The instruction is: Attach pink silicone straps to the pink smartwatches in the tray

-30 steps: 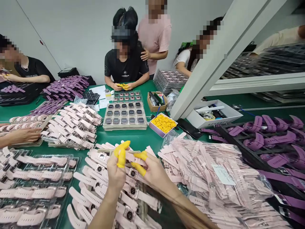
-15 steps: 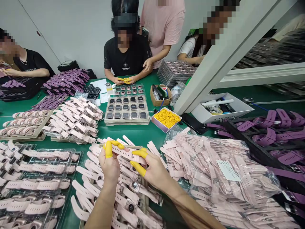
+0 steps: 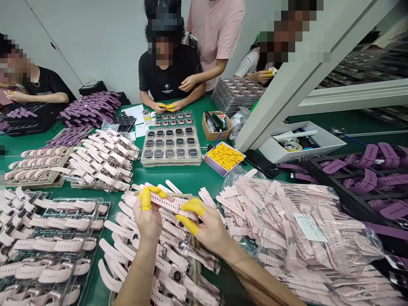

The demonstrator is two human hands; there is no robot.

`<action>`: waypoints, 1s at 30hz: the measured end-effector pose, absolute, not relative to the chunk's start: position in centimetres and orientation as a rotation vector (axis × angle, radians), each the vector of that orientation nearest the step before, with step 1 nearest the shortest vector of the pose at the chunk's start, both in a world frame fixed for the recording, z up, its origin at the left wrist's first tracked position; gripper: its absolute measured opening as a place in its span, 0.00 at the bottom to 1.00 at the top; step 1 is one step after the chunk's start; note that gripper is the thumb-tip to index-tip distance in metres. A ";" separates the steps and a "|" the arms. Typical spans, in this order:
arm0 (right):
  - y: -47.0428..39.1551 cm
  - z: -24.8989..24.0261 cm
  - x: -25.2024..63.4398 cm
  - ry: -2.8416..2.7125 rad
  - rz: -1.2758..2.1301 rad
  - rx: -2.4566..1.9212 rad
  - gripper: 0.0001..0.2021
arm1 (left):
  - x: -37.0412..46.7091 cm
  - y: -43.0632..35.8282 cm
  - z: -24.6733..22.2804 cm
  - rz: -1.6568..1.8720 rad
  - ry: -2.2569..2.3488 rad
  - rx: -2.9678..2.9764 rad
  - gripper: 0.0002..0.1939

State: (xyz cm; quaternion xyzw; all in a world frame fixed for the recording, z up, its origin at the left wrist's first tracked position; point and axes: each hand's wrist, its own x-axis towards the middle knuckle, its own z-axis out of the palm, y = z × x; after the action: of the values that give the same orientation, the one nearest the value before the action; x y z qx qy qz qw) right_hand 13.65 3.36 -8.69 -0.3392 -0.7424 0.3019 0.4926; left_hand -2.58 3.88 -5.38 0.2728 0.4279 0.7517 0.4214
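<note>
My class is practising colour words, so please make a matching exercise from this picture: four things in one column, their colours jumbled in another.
Things:
1. Held watch strap
2. Boxed finger cots
3. Bag label
4. Tabletop

Colours:
A. White
B. Green
C. Pale pink
D. Yellow

Right pairs: 1-C, 2-D, 3-A, 4-B

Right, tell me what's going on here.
The person's left hand and right hand, wearing yellow finger covers, hold a pale pink strap above pink-strapped watches. To the right lie bagged pink straps. Across the green table, a co-worker in black is behind trays of dark square pieces.
</note>
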 end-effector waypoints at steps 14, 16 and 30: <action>3.8 -8.7 13.8 -1.835 0.626 -0.667 0.12 | -2.0 3.4 -6.0 1.754 1.099 0.831 0.18; 3.9 -8.7 13.9 -1.847 0.593 -0.658 0.11 | -2.1 3.3 -6.1 1.706 1.123 0.850 0.17; 4.8 -9.0 14.4 -1.239 1.194 -0.796 0.09 | -2.6 2.5 -5.5 1.034 1.138 1.594 0.22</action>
State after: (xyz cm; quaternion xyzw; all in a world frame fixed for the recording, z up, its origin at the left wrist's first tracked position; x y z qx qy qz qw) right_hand 14.37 4.81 -8.96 -0.3408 -0.5307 0.5116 0.5834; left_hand -2.56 2.47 -5.51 0.6437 0.4595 0.4177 0.4472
